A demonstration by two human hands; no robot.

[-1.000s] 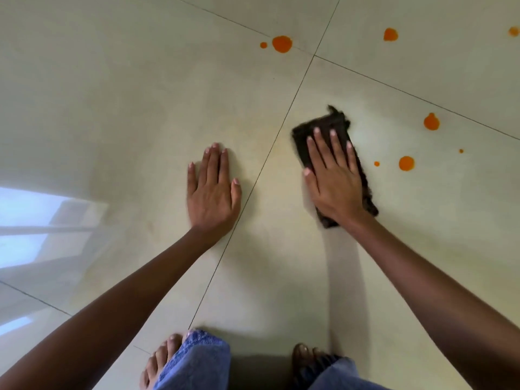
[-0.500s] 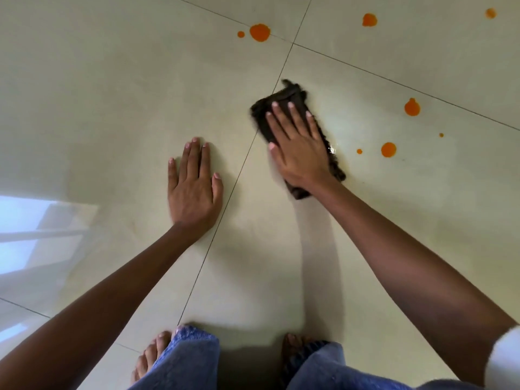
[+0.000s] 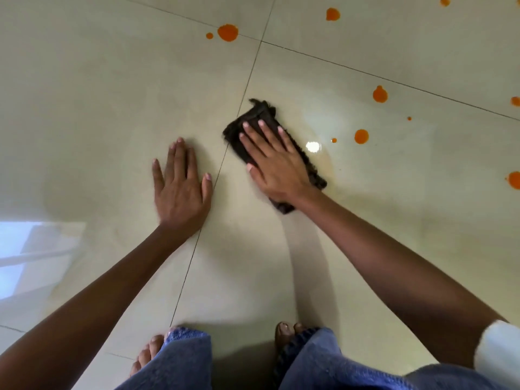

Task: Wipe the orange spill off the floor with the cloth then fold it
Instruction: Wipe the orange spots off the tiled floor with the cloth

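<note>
The dark brown cloth (image 3: 260, 111), bunched into a long pad, lies on the glossy cream floor (image 3: 112, 94) with one end just over a grout line (image 3: 243, 94). The right hand (image 3: 277, 164) lies flat on top of the cloth, fingers straight and spread, grasping nothing. It presses the cloth down, probably so the whole pad drags evenly.

Just left of the cloth, the left hand (image 3: 180, 190) is planted palm down on the bare tile. It is released and empty, and it likely serves as a prop for the person's weight as they lean forward.

Right of the cloth, past a bright glare spot, sit a tiny orange dot (image 3: 334, 140) and a larger orange drop (image 3: 361, 136). Further right of the cloth are another drop (image 3: 380, 94) and a blot at the frame edge (image 3: 515, 180). Beyond the cloth's far end lie a big drop (image 3: 227, 32) with a small one beside it, and another (image 3: 333, 14) further off.

With this many spots untouched, the wiping looks far from finished and the folding has not begun. Nearer the person than the cloth are bare toes (image 3: 287, 332) and blue jeans (image 3: 185, 361).
</note>
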